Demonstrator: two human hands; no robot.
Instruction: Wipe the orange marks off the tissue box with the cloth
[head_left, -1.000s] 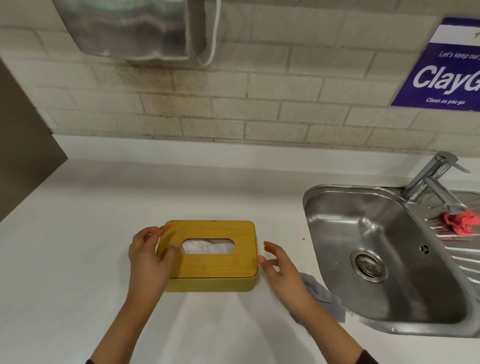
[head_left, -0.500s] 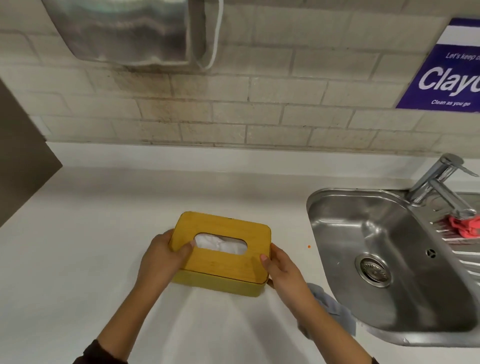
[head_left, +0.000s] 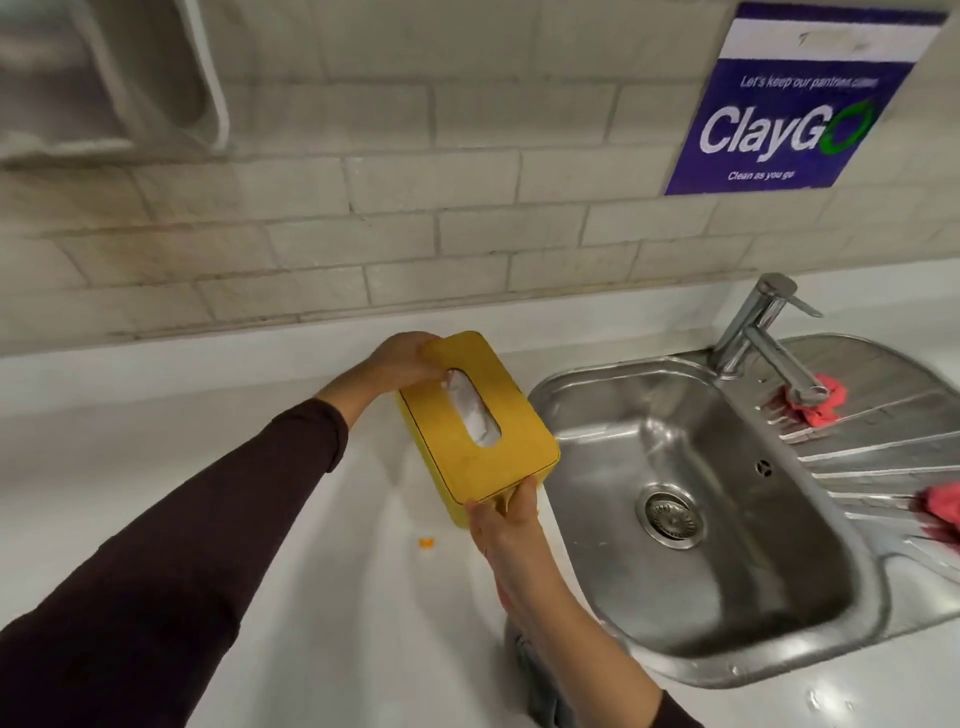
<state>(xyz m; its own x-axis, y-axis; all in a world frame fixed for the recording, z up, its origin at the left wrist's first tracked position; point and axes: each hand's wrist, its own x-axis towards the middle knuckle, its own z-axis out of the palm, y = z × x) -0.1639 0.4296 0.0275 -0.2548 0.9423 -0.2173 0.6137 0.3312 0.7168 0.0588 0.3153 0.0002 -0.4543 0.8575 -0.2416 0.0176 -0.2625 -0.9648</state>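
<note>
While both hands are full: no hand is free for the cloth, and the lines below work outward from the fingers.

Left hand (head_left: 402, 361): fingers closed around the far end of the mustard-yellow rectangular tissue box with a wooden-toned lid (head_left: 480, 431), thumb over the lid's far corner.

Right hand (head_left: 501, 525): fingers pinching the near end of the box, thumb on the near rim, the other fingers tucked under and mostly hidden.

Tissue box position: lifted off the white countertop (head_left: 156, 447) and tilted, lid facing up and toward the camera, white tissue showing in the oval slot. It hangs just beside the left rim of the stainless steel sink (head_left: 691, 525).

Long axis: runs from the far-left hand to the near-right hand, roughly away from the body, so each hand caps one short end.

Orange marks: none clearly readable on the lid from this angle; a small orange crumb (head_left: 426, 543) lies on the countertop below the box.

Crumpled grey cloth (head_left: 540, 680): on the countertop near its front edge, by the sink's near-left corner, partly hidden under the right forearm. It lies behind and below the right hand's fingers.

Nearer hand: the right, by a clear margin; the left is stretched to the far end of the box.

Likely next need: the left hand alone would have to carry or set down the box before the right lets go and draws back toward the cloth.

Risk: a one-handed end grip on a tilted box may let it swing or slip.
</note>
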